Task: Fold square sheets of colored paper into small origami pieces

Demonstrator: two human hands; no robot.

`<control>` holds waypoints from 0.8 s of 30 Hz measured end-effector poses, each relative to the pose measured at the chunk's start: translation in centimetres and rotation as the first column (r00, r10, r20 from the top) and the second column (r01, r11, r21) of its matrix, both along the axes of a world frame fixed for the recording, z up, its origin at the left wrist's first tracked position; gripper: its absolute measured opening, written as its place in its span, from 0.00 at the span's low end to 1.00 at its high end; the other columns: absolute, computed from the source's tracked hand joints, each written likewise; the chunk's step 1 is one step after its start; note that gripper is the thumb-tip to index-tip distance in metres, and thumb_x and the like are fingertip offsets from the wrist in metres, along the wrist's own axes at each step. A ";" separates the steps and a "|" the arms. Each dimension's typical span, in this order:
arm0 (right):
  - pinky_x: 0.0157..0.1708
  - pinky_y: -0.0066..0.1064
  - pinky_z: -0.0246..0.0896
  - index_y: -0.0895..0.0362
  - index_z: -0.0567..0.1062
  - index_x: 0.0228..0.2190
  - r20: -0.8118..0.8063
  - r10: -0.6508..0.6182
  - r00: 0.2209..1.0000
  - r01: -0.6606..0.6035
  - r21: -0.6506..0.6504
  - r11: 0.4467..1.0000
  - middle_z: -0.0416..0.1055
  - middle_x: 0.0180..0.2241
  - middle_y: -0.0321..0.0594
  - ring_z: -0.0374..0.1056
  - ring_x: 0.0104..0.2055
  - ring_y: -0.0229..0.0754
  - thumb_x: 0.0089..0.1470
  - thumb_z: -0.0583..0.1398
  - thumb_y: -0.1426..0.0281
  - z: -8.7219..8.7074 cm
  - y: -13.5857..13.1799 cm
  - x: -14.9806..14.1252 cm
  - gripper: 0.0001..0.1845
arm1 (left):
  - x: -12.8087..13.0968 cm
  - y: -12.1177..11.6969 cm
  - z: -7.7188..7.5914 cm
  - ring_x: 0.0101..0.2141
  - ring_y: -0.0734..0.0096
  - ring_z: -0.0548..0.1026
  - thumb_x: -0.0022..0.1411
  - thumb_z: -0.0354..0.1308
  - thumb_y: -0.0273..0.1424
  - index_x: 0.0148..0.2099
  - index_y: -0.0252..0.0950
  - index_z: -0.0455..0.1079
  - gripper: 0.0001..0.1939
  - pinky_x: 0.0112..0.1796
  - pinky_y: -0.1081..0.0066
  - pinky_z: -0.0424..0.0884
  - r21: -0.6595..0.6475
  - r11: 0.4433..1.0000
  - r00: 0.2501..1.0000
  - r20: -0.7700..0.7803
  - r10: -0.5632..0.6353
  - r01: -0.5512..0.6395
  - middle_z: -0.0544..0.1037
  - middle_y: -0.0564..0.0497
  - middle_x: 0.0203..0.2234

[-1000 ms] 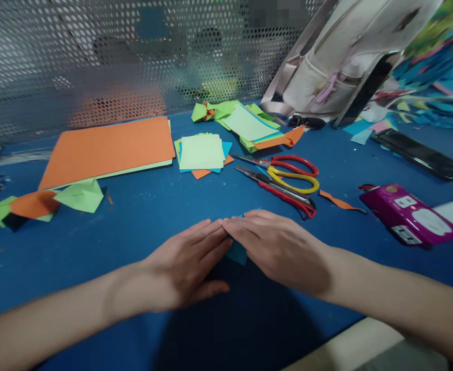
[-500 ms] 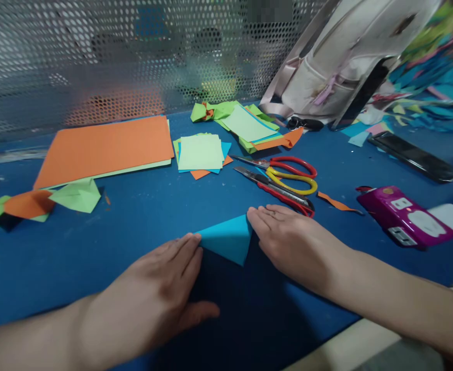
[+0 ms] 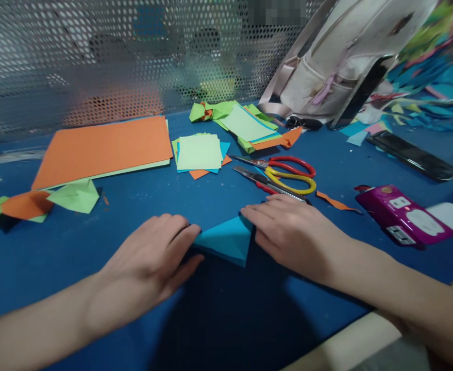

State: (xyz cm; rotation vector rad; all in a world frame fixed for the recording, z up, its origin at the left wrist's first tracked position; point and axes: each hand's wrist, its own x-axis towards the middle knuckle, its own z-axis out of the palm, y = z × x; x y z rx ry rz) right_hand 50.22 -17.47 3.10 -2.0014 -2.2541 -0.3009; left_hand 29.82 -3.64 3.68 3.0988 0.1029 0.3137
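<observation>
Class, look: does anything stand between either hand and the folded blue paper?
Nothing visible does: the left hand meets the folded blue paper at its left tip, the right hand at its upper right corner. The scissors and red-handled cutter lie beyond the paper, toward the right, not in between.

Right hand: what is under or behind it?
The blue paper shows up to the right hand; its far right corner is covered. Behind the hand, the cutter shows its blade and part of its red handle; the rest is hidden.
</observation>
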 end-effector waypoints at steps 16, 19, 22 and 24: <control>0.43 0.39 0.68 0.60 0.75 0.39 -0.434 0.281 0.856 -0.225 0.176 0.958 0.76 0.41 0.44 0.72 0.44 0.46 0.56 0.53 0.78 -2.9 1.4 0.4 0.12 | 0.5 1.5 -1.8 0.36 0.63 0.66 0.64 0.49 0.32 0.39 0.34 0.67 0.08 0.36 0.64 0.64 -0.210 0.971 0.987 -0.139 0.083 -0.112 0.69 0.46 0.35; 0.42 0.39 0.67 0.59 0.75 0.35 -0.437 0.300 0.848 -0.234 0.198 0.952 0.76 0.39 0.44 0.71 0.43 0.45 0.54 0.52 0.80 -3.3 1.7 0.6 0.13 | 0.4 1.8 -1.9 0.36 0.64 0.66 0.65 0.47 0.31 0.38 0.34 0.67 0.09 0.36 0.65 0.64 -0.242 0.965 0.990 -0.121 0.074 -0.102 0.69 0.46 0.34; 0.40 0.37 0.67 0.58 0.75 0.33 -0.438 0.318 0.841 -0.255 0.197 0.947 0.76 0.38 0.43 0.71 0.41 0.44 0.54 0.52 0.79 -3.5 1.8 0.7 0.12 | 0.3 2.1 -2.1 0.36 0.65 0.67 0.66 0.45 0.28 0.38 0.34 0.66 0.09 0.36 0.65 0.64 -0.270 0.960 0.994 -0.096 0.053 -0.078 0.70 0.46 0.34; 0.40 0.36 0.67 0.58 0.75 0.33 -0.426 0.337 0.840 -0.276 0.199 0.940 0.76 0.38 0.43 0.71 0.41 0.43 0.54 0.52 0.78 -3.5 1.8 0.9 0.11 | 0.2 2.3 -2.2 0.36 0.66 0.67 0.65 0.45 0.27 0.37 0.35 0.65 0.08 0.37 0.66 0.63 -0.266 0.962 0.996 -0.081 0.048 -0.068 0.71 0.47 0.34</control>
